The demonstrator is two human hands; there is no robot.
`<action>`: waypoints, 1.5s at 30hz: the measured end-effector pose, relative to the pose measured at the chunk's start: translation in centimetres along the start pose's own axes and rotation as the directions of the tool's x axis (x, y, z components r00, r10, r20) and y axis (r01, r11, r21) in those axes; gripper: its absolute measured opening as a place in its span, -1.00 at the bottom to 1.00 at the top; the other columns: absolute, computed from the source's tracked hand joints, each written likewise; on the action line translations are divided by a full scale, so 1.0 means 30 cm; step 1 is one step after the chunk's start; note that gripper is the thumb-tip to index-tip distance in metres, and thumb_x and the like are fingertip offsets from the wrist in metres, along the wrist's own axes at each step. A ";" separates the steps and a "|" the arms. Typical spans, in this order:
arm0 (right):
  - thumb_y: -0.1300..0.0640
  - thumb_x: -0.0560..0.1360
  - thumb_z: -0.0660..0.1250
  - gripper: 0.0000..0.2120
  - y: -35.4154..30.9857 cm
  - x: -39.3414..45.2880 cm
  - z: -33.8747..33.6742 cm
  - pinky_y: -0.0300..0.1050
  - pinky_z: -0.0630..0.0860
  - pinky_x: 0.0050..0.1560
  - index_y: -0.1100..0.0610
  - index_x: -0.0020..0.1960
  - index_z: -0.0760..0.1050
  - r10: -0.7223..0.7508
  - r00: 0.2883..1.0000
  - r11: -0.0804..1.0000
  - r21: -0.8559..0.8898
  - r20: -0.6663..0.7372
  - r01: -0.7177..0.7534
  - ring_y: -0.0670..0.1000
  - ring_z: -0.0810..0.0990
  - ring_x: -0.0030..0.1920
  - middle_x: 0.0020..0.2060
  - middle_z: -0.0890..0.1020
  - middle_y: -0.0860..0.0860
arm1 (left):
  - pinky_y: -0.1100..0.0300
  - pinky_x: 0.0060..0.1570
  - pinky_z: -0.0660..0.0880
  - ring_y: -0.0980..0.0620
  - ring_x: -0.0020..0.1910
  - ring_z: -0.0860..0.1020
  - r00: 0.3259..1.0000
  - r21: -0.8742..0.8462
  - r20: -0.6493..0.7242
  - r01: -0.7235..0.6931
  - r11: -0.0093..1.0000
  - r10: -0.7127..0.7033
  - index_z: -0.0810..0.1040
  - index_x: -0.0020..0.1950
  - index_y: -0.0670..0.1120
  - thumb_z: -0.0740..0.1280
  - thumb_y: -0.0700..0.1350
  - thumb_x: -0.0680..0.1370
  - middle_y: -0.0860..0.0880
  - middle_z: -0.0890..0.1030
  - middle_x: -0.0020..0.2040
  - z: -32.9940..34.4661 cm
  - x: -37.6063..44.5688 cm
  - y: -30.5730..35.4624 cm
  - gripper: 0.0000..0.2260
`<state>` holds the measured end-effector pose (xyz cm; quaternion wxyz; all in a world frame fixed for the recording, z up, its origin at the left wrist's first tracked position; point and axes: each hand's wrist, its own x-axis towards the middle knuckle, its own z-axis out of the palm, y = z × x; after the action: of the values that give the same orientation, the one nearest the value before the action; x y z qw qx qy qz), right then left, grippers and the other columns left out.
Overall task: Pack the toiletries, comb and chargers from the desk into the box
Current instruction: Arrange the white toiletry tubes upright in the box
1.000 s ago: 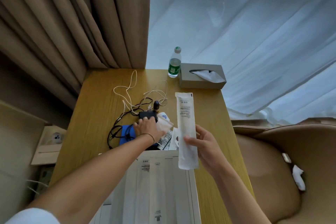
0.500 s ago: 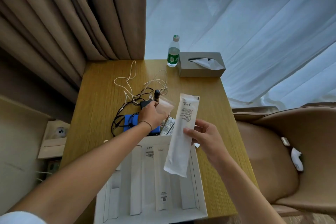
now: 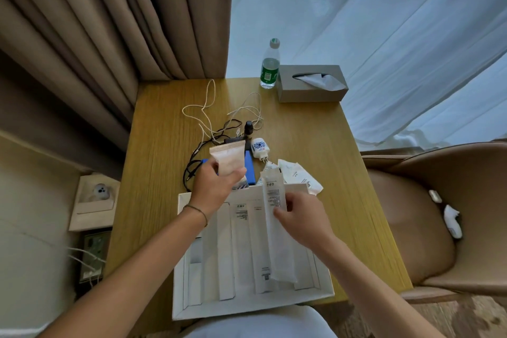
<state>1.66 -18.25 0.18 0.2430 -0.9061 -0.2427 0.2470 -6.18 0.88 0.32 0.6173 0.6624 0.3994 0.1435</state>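
Observation:
A white box [image 3: 326, 280] sits at the desk's near edge with several long white packets lying side by side in it. My right hand [image 3: 300, 218] holds a long white sachet [image 3: 277, 233] over the box's right side, its lower end down among the packets. My left hand [image 3: 215, 186] grips a small pale pouch [image 3: 227, 159] above the box's far edge. Behind it lie a white plug charger [image 3: 260, 147], a black adapter [image 3: 233, 141], a blue item [image 3: 249, 170], tangled white and black cables [image 3: 208, 115] and loose white sachets [image 3: 297, 174].
A water bottle [image 3: 270, 66] and a grey tissue box [image 3: 311, 86] stand at the desk's far edge. Curtains hang behind. A tan chair [image 3: 439, 214] is on the right. A wall socket with plugged cables [image 3: 92, 252] is low on the left.
My right hand has lowered the long sachet from above the desk into the box. My left hand has lifted the small pouch off the pile of cables and chargers.

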 end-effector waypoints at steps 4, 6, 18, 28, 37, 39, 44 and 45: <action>-0.02 0.45 0.26 -0.73 -0.019 -0.007 0.064 -0.15 0.32 -0.50 0.11 -0.36 0.41 -0.012 1.000 0.976 -0.219 -0.013 0.009 0.01 0.51 -0.41 -0.40 0.57 -0.08 | 0.44 -0.28 0.50 0.36 -0.24 0.62 1.000 -0.046 0.014 0.005 0.999 -0.005 0.55 -0.07 0.09 0.54 -0.19 0.45 0.14 0.65 -0.11 -0.045 -0.045 -0.006 -0.76; -0.01 0.47 0.22 -0.70 -0.040 -0.012 0.071 -0.17 0.24 -0.50 0.09 -0.38 0.32 -0.016 1.000 0.947 -0.322 -0.015 0.011 0.00 0.45 -0.44 -0.42 0.52 -0.06 | 0.46 -0.28 0.50 0.37 -0.22 0.62 1.000 -0.051 0.013 0.007 0.999 -0.006 0.56 -0.03 0.09 0.53 -0.18 0.46 0.14 0.65 -0.09 -0.071 -0.060 -0.009 -0.76; 0.05 0.52 0.23 -0.85 -0.031 0.011 0.181 -0.15 0.46 -0.34 0.05 -0.22 0.42 0.135 0.983 0.825 -0.564 0.123 -0.043 0.05 0.56 -0.31 -0.40 0.46 -0.05 | 0.41 -0.24 0.54 0.33 -0.17 0.64 0.993 -0.073 0.105 0.053 0.996 -0.046 0.55 -0.02 0.10 0.53 -0.13 0.47 0.11 0.68 -0.07 -0.096 -0.110 -0.054 -0.78; 0.21 0.47 0.40 -0.86 0.012 0.061 0.262 -0.20 0.36 -0.31 0.02 -0.02 0.63 0.180 0.969 0.628 -0.778 0.168 0.019 0.02 0.70 -0.12 -0.16 0.70 -0.06 | 0.27 -0.11 0.53 0.13 -0.02 0.65 0.951 0.015 0.230 0.208 0.978 -0.206 0.57 0.00 0.07 0.40 -0.16 0.56 0.06 0.70 -0.01 -0.073 -0.152 -0.126 -0.88; 0.24 0.54 0.25 -0.80 0.038 0.037 0.326 -0.14 0.34 -0.25 0.04 0.03 0.61 0.018 0.965 0.639 -0.746 0.261 0.189 0.07 0.68 -0.08 -0.08 0.69 0.00 | 0.10 0.06 0.58 0.01 0.02 0.66 0.934 0.152 0.233 0.239 0.959 -0.270 0.62 -0.04 0.01 0.41 -0.10 0.55 0.04 0.71 -0.05 -0.057 -0.155 -0.178 -0.98; 0.23 0.53 0.24 -0.79 0.043 0.031 0.328 -0.14 0.34 -0.27 0.04 0.00 0.62 0.011 0.966 0.655 -0.732 0.259 0.189 0.07 0.68 -0.12 -0.11 0.69 -0.01 | -0.06 0.08 0.57 -0.14 0.02 0.65 0.927 0.234 0.232 0.239 0.942 -0.293 0.64 0.00 -0.14 0.43 -0.07 0.53 -0.14 0.70 -0.04 -0.049 -0.158 -0.189 -0.85; 0.23 0.52 0.22 -0.84 0.050 0.028 0.281 -0.14 0.35 -0.33 0.06 -0.12 0.55 0.030 0.968 0.736 -0.661 0.249 0.147 0.10 0.57 -0.27 -0.34 0.53 -0.01 | -0.08 0.10 0.61 -0.11 0.03 0.65 0.890 0.374 0.283 0.241 0.896 -0.357 0.64 0.11 -0.15 0.45 -0.03 0.51 -0.11 0.69 0.02 -0.031 -0.172 -0.228 -0.75; 0.22 0.52 0.21 -0.85 0.051 0.027 0.262 -0.15 0.32 -0.37 0.07 -0.18 0.50 0.034 0.973 0.758 -0.640 0.230 0.125 0.10 0.53 -0.31 -0.41 0.45 -0.02 | -0.09 0.10 0.61 -0.11 0.02 0.66 0.885 0.398 0.295 0.230 0.888 -0.361 0.65 0.09 -0.15 0.46 -0.03 0.50 -0.11 0.70 0.01 -0.028 -0.177 -0.235 -0.75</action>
<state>-1.68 -16.45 -6.92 -0.1102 -0.8932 -0.3616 0.2433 -12.62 -2.85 -4.48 0.5662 0.7068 0.3960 -0.1517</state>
